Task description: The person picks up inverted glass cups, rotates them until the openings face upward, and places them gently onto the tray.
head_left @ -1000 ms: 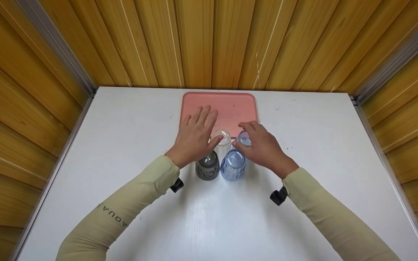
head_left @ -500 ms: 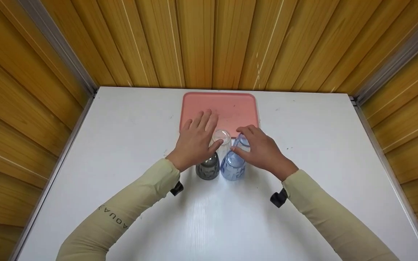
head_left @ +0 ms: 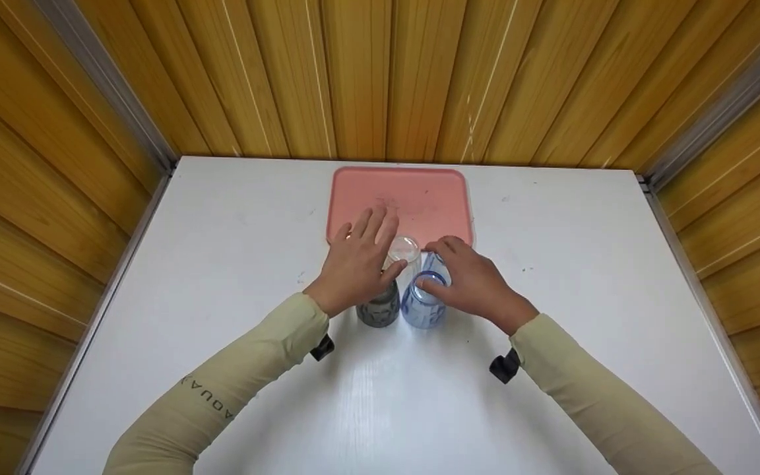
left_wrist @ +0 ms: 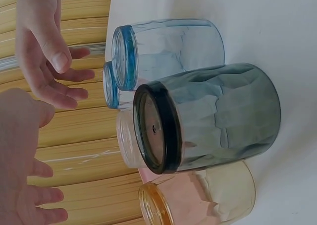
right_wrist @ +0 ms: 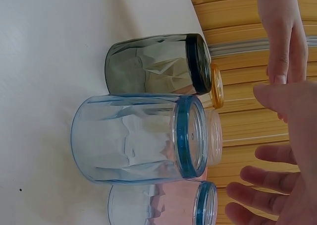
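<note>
Several faceted drinking glasses stand upside down, close together. The grey glass point(head_left: 377, 313) and a blue glass point(head_left: 423, 313) form the near row. Behind them are a clear glass point(head_left: 405, 249), a second blue glass point(right_wrist: 205, 205) and an amber glass point(left_wrist: 157, 205), the last mostly hidden by a hand in the head view. My left hand point(head_left: 352, 269) hovers over the grey and amber glasses, palm down with fingers extended. Above the two blue glasses is my right hand point(head_left: 475, 280), its fingers loosely bent. The wrist views show both hands apart from the glass bases, holding nothing.
A pink tray point(head_left: 419, 191) lies at the table's far edge, just behind the glasses. The white table point(head_left: 235, 218) is enclosed by wood-patterned walls point(head_left: 413, 79) at the back and both sides. Each wrist carries a small black camera point(head_left: 505, 367).
My right hand has shifted slightly nearer and left, over the blue glasses. My left hand has drawn back a little toward me. The glasses stay in place.
</note>
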Motion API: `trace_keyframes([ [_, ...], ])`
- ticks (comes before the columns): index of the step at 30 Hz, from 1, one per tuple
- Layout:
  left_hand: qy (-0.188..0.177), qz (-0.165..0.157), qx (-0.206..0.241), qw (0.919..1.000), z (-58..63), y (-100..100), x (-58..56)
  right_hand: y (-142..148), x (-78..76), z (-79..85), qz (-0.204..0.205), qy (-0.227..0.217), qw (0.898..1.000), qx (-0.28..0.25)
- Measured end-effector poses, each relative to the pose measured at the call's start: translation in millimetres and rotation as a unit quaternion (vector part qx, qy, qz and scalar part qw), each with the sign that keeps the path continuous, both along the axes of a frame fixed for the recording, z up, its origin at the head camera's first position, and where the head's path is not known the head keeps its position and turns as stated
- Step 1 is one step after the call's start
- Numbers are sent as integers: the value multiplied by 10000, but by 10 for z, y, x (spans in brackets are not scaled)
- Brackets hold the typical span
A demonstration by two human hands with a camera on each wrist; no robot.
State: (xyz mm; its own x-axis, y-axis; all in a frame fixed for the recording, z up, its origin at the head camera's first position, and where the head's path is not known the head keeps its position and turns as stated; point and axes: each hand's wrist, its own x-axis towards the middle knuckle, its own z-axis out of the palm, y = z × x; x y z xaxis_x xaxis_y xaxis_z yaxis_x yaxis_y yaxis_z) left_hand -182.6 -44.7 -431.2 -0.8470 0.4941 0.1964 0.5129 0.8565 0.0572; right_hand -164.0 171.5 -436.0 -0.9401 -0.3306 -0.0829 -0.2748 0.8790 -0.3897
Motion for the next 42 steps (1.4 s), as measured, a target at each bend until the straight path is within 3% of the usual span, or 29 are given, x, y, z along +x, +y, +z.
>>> trace_keyframes([
  [21, -360, 8, -256, 9990, -109, 33, 51, -27, 41, -111, 92, -109, 9995, 275],
  [37, -310, -49, -360, 9989, -199, 30, 106, -52, 51, -217, 359, -109, 9984, 422],
  [42, -439, -64, -385, 9983, -219, 31, 123, -68, 50, -245, 363, -189, 9977, 534],
])
